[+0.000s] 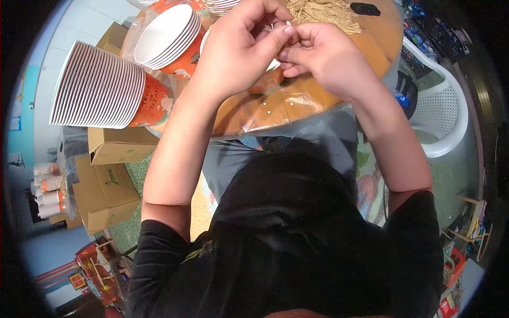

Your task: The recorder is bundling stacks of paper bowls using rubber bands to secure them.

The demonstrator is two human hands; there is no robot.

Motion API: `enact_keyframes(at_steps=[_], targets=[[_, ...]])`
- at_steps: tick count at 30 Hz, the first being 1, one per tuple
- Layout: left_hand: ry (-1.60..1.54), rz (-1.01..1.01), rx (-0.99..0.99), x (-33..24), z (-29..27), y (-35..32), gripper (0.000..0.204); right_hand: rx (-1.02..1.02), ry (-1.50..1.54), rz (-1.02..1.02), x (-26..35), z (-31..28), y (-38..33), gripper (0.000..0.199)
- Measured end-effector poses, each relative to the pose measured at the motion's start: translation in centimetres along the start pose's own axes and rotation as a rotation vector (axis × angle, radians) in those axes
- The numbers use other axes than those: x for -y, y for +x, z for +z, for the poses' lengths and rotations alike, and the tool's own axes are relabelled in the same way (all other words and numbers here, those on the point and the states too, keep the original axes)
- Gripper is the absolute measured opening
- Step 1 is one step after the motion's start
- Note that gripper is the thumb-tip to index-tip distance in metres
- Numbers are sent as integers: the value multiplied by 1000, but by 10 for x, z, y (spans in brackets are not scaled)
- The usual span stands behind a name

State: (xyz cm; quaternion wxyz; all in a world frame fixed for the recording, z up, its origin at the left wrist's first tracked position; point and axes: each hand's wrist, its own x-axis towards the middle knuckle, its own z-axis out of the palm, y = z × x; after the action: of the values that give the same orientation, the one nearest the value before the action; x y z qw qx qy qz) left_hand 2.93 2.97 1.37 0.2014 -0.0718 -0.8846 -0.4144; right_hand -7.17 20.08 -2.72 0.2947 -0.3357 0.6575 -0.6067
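Observation:
My left hand (236,55) and my right hand (328,55) meet above the far part of the wooden table (233,119). Both have their fingers closed in a pinch, thumbs close together. A small white bit shows between the fingertips, too little of it to name. Just below the hands stands an orange paper bucket (266,82), mostly hidden by them. Beyond the right hand lies a bundle of tan strings (326,13). Left of my left forearm are a stack of white-lined orange paper buckets (168,40) and a taller nested stack (101,87).
A small black object (365,9) lies by the strings. Clear plastic covers the table edge. Open cardboard boxes (108,193) sit on the floor at left, near more stacked buckets (49,191). A white plastic chair (440,106) stands at right, beside dark crates (442,37).

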Motion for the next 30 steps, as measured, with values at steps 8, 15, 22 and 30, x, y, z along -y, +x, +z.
enact_keyframes(at_steps=[8,15,22,30], targets=[[-248,-104,273,41,-4,-1,42,125,429,-24,-30,-28,-1,18],[52,-157,214,22,-1,-4,35,51,382,-40,-34,-23,-7,20],[17,-70,148,30,2,-7,36,-77,207,-158,-40,-11,-15,20],[-136,-166,162,24,4,-5,34,-65,211,-183,-36,-18,-17,19]])
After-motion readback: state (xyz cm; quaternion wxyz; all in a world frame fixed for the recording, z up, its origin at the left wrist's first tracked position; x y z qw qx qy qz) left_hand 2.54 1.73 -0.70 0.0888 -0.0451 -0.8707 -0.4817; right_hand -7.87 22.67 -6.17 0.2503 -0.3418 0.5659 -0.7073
